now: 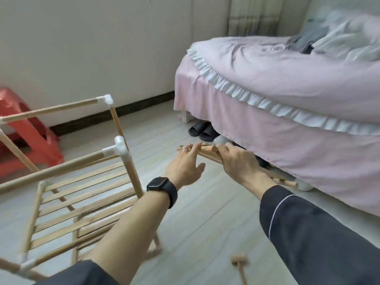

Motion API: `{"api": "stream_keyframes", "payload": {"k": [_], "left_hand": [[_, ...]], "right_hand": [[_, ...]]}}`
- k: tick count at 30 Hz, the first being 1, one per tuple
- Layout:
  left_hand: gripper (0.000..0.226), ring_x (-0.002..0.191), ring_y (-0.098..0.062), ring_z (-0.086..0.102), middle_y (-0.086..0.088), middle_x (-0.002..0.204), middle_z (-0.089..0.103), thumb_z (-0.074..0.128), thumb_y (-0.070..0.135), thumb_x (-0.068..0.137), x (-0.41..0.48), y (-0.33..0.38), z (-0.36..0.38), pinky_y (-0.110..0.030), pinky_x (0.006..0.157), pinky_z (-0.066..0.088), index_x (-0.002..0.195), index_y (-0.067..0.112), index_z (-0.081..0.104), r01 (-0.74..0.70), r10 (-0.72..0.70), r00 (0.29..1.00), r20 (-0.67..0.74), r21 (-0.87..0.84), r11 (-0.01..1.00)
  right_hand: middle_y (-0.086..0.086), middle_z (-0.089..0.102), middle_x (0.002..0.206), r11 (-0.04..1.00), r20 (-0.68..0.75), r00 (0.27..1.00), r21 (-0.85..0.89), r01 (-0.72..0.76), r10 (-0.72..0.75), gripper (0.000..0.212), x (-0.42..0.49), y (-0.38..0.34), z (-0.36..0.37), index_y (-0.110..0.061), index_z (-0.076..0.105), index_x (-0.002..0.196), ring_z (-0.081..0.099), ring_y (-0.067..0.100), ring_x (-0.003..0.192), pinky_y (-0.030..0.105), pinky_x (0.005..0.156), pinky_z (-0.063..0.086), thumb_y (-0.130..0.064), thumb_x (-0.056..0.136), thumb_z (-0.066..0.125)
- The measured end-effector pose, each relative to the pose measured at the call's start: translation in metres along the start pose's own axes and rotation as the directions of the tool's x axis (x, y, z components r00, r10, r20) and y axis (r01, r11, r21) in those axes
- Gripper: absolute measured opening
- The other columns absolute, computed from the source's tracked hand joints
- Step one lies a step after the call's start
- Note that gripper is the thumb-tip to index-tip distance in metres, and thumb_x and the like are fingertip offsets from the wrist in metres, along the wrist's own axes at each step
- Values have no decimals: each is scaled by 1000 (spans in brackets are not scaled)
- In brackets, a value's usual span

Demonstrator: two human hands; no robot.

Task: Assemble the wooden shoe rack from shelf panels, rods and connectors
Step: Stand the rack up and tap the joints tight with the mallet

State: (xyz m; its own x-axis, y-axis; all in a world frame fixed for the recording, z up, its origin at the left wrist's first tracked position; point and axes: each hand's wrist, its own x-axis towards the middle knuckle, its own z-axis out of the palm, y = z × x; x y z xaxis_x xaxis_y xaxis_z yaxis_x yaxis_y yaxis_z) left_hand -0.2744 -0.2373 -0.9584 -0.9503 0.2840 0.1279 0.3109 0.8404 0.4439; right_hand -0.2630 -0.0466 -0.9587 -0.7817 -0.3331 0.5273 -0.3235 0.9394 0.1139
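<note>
Beside pink bed [287, 89], right hand [240, 163] gripping rods [207, 154], slippers [202, 130] beyond

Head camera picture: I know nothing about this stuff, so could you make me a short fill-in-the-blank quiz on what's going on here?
1. The right hand grips a bundle of wooden ____.
2. The connectors at the corners of the half-built rack are ____ in colour.
3. The plastic stool by the wall is ____.
4. The black watch is worn on the ____ wrist.

Missing words: rods; white; red; left.
</note>
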Motion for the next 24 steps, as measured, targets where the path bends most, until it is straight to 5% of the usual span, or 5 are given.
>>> {"api": "stream_keyframes", "payload": {"k": [4, 8, 13, 19, 24], "left_hand": [[42, 120, -29, 49, -10, 127, 50, 54, 38, 101, -5, 41, -77, -45, 94, 48, 143, 32, 48, -161, 138, 935, -326, -47, 986], [42, 121, -30, 50, -8, 129, 50, 53, 41, 101, -19, 60, -154, -45, 92, 50, 143, 35, 47, -207, 211, 862, -462, 60, 976], [46, 126, -26, 47, -1, 138, 47, 53, 44, 100, -48, 41, -226, -35, 86, 45, 140, 46, 32, -150, 205, 795, -571, 143, 978], [28, 118, -23, 55, 4, 128, 60, 53, 47, 100, -97, -3, -291, -36, 82, 46, 125, 40, 45, -63, 155, 737, -658, 161, 985], [36, 105, -33, 63, -6, 127, 60, 55, 43, 101, -139, -43, -319, -48, 86, 53, 130, 21, 58, 33, 73, 710, -701, 137, 990]], "right_hand": [[13, 61, 74, 991, -263, 956, -66, 114, -128, 24, 39, 13, -88, -6, 58, 103, 59, 34, 47, 34, 36, 41, -7, 83, 71], [11, 59, 69, 977, -463, 865, -171, 128, -194, 39, 81, 2, -161, -13, 44, 102, 56, 31, 45, 27, 39, 29, -7, 84, 78], [8, 61, 75, 961, -514, 821, -238, 142, -249, 14, 120, -49, -212, -9, 63, 100, 58, 27, 51, 26, 42, 27, -7, 89, 71], [0, 56, 66, 944, -579, 749, -260, 204, -322, 10, 149, -123, -241, -12, 68, 88, 50, 18, 43, 24, 42, 19, -11, 85, 76], [-3, 58, 65, 963, -631, 728, -156, 218, -267, 10, 168, -174, -248, -13, 70, 87, 48, 15, 43, 24, 42, 22, -21, 92, 74]]}}
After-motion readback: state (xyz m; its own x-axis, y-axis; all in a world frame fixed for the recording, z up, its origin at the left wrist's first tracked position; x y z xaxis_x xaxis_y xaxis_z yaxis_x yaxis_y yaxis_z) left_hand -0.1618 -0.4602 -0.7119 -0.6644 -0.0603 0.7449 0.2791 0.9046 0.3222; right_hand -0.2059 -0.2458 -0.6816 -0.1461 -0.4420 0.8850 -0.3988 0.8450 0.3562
